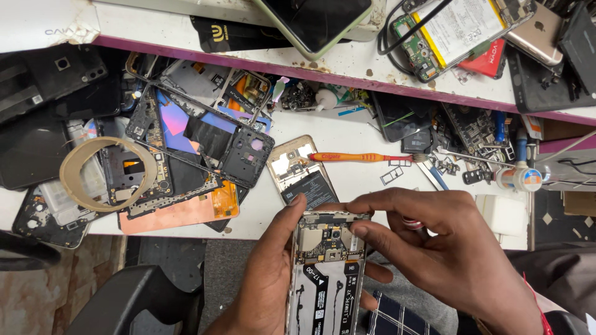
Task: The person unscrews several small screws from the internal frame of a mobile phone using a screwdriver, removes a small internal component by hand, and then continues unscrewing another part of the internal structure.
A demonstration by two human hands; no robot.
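My left hand (pixel 264 282) grips an opened phone (pixel 324 273) from below and along its left side, thumb up by the top corner. The phone's back is off, showing a gold frame, a circuit board near the top and black flex cables over the battery. My right hand (pixel 447 248) reaches across from the right, its fingertips pressing on the phone's upper right edge near the board. Just beyond, on the white bench, lies another opened gold phone (pixel 301 174) and an orange-handled screwdriver (pixel 360 157).
A heap of stripped phone frames and back covers (pixel 205 133) lies at left with a tan tape ring (pixel 74 170). A raised shelf (pixel 347 65) carries a phone, a board with a battery (pixel 456 28) and cables. Small parts and a glue bottle (pixel 518 178) sit right.
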